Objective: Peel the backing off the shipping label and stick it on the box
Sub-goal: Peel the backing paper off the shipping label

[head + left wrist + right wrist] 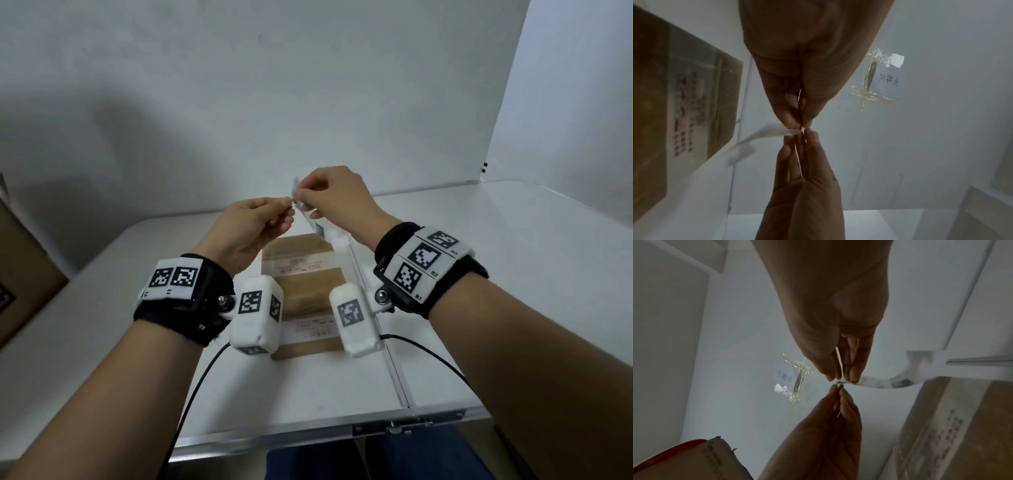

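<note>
A brown cardboard box [301, 287] with taped strips and red print lies flat on the white table [479, 308], below my hands. The white shipping label [322, 230] hangs as a curled strip above the box's far end. My right hand [301, 202] pinches the label near its top end. My left hand [289, 207] pinches the very corner of that end, fingertips almost touching the right ones. In the wrist views the label [768, 132] [879, 383] bends away towards the box [694, 97] [962, 426]. Whether label and backing have parted is hidden by the fingertips.
A bigger cardboard carton [20, 274] [694, 459] stands at the table's left edge. A paper note under crumpled clear tape [885, 78] [791, 378] sticks on the white surface beyond my hands. A seam [376, 325] runs down the table right of the box. White walls close in behind and at the right.
</note>
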Demonstrator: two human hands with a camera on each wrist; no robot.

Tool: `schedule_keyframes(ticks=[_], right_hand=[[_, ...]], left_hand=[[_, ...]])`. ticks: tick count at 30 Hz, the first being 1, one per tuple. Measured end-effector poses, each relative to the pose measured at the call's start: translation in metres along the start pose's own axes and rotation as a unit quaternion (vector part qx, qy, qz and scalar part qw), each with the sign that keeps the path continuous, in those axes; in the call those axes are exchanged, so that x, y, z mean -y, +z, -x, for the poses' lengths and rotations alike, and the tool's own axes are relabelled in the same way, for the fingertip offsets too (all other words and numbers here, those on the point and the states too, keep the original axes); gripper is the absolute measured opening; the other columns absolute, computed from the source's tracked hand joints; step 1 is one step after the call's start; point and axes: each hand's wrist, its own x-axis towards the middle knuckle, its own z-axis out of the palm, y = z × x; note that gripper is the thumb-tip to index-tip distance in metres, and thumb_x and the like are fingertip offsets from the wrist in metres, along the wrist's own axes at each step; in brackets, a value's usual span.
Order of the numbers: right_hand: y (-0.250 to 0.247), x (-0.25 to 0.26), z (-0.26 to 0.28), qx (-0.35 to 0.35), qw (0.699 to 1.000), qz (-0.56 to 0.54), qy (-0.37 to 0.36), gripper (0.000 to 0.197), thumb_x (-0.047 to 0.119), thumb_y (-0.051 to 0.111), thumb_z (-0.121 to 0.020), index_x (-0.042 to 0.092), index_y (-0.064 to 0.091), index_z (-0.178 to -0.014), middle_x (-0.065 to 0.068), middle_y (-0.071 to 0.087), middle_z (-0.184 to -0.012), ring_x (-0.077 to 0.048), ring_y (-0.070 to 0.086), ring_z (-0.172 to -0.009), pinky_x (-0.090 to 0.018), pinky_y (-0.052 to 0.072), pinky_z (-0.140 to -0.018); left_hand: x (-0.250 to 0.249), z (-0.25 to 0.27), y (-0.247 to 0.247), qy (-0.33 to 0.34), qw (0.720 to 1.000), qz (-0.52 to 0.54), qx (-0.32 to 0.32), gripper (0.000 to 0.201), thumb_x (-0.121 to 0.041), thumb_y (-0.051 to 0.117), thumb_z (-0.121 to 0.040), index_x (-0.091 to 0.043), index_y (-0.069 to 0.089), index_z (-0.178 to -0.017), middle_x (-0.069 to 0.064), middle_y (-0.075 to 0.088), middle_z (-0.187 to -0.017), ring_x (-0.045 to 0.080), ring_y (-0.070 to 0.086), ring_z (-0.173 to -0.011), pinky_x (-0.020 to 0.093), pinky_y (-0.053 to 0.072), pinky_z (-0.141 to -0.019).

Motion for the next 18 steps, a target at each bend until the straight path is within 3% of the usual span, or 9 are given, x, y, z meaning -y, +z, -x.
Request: schedule_keyframes(ticks=[3, 9, 18], right_hand=[[0.0040, 0.0005, 0.0013, 0.006, 1.000, -0.004, 0.005, 0.012, 0.011, 0.066, -0.084, 0.006, 0.076, -0.088, -0.001, 0.073, -0.083, -0.022, 0.074, -0.082, -0.034, 0.062, -0.077], [0.0029, -0.0041, 0.0049, -0.001, 1.000, -0.025, 0.016, 0.013, 0.002, 0.065, -0.083, 0.006, 0.078, -0.086, -0.012, 0.077, -0.087, -0.025, 0.074, -0.085, -0.032, 0.059, -0.085], [-0.0001, -0.0057, 0.0074, 0.003, 1.000, -0.022, 0.002, 0.015, 0.004, 0.066, -0.084, 0.007, 0.079, -0.090, -0.007, 0.078, -0.089, -0.017, 0.074, -0.086, -0.026, 0.058, -0.085]], left_hand=[[0.0016, 0.0016, 0.0037, 0.005, 1.000, 0.015, 0.012, 0.013, -0.007, 0.061, -0.091, -0.003, 0.070, -0.082, 0.001, 0.068, -0.062, 0.008, 0.062, -0.061, 0.016, 0.057, -0.068], [0.0027, 0.0043, 0.0071, 0.014, 1.000, 0.017, 0.022, 0.015, -0.004, 0.062, -0.089, -0.002, 0.072, -0.079, 0.006, 0.067, -0.068, 0.010, 0.063, -0.064, 0.016, 0.056, -0.070], [0.0047, 0.0079, 0.0104, 0.035, 0.999, 0.001, 0.017, 0.008, -0.002, 0.064, -0.087, -0.001, 0.071, -0.084, 0.004, 0.067, -0.069, 0.013, 0.065, -0.068, 0.018, 0.056, -0.073]])
